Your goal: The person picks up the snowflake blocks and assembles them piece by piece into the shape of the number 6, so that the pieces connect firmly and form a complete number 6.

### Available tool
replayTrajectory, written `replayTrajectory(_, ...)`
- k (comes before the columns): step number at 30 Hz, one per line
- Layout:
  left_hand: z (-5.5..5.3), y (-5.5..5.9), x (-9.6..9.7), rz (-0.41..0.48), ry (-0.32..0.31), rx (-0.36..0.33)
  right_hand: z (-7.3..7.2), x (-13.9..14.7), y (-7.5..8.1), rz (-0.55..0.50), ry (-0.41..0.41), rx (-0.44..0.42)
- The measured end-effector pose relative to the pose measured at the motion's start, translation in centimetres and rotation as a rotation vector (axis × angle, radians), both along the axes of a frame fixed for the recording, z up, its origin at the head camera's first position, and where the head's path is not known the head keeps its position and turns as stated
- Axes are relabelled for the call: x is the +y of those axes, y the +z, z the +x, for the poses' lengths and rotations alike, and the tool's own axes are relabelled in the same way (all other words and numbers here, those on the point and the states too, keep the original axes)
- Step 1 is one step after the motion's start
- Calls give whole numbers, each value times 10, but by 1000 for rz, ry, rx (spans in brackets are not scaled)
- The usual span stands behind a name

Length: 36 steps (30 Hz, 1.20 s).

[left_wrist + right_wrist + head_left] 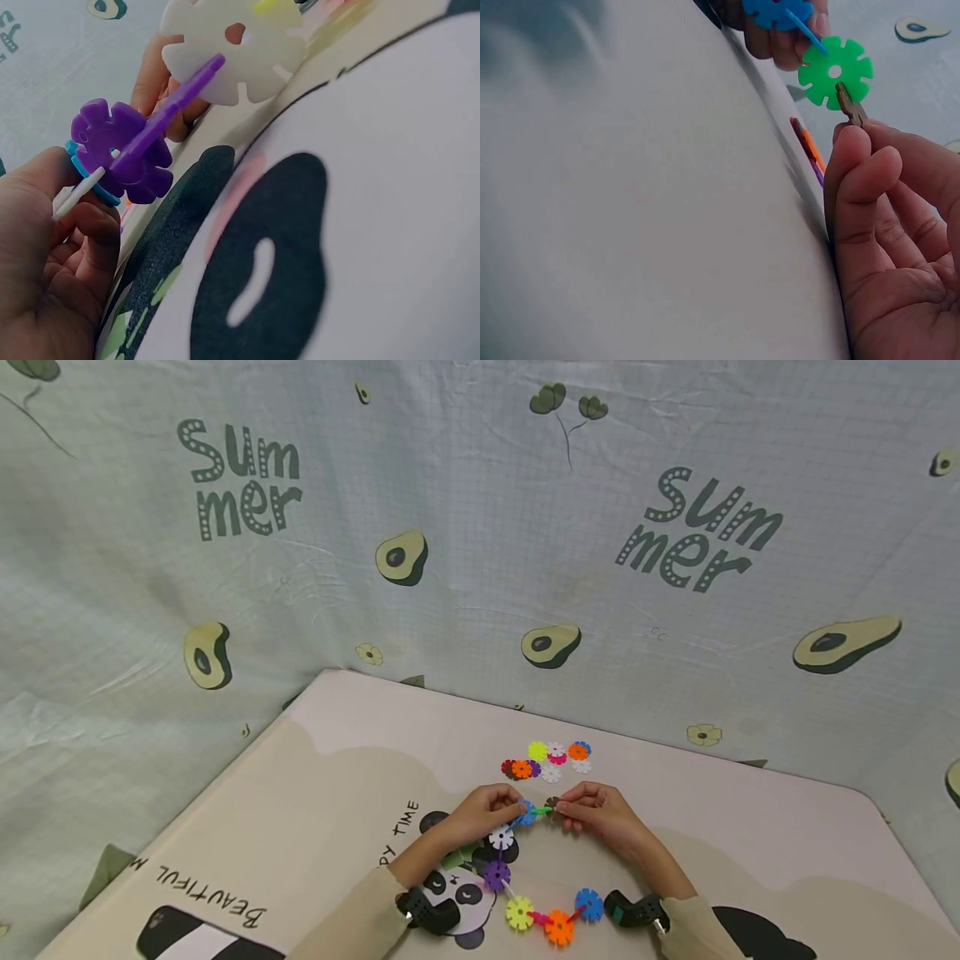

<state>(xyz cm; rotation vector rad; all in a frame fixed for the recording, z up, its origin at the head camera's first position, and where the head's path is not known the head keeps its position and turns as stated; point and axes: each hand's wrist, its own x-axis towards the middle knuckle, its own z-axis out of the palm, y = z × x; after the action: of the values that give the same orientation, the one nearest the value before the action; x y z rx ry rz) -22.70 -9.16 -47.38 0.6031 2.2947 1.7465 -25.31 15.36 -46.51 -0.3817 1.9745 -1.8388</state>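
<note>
The disc chain curves across the table. At its far end, the right hand pinches a brown disc, partly covered, slotted into 1 green disc; the left hand seems to pinch the adjoining blue disc, its grip partly hidden. Loose discs beyond overlap.

A brown disc, a bright green disc, a blue disc, a white disc, a purple disc, a yellow disc and an orange disc — each plainly coloured. The table cover blends pale pink and beige, printed with a black-and-white panda; the pale grey-green backdrop bears darker green lettering and yellow-green avocados. Sleeves are beige.
</note>
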Motion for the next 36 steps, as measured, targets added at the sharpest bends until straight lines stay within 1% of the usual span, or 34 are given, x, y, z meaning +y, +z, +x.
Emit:
replayTrajectory(5, 0, 1, 0, -6, 20, -18, -2, -3, 0, 45, 20, 24)
replayTrajectory(9, 1, 1, 0, 6, 27, -28, -4, -5, 2, 88, 45, 53)
replayTrajectory(10, 4, 5, 0, 8, 29, -29, -5, -5, 3, 98, 53, 64)
replayTrajectory(11, 5, 7, 0, 9, 28, -29, -6, -5, 3, 108, 62, 76)
replayTrajectory(15, 6, 7, 0, 12, 17, -28, -9, -6, 5, 139, 100, 118)
replayTrajectory(16, 6, 7, 0, 12, 10, -27, -10, -7, 5, 141, 110, 123)
replayTrajectory(17, 3, 3, 0, 14, 1, -28, -11, -7, 5, 142, 121, 129)
replayTrajectory(18, 2, 1, -1, 15, -5, -28, -12, -8, 5, 144, 130, 133)
replayTrajectory(21, 2, 2, -1, 11, -15, -37, -14, -9, 5, 143, 154, 146)
replayTrajectory(25, 2, 3, -1, -2, -10, -50, -16, -11, 8, 140, 175, 156)
replayTrajectory(31, 2, 4, -2, -34, -35, -13, -15, -16, 11, 162, 221, 176)
replayTrajectory(36, 3, 5, -1, -47, -53, 2, -13, -20, 13, 145, 262, 193)
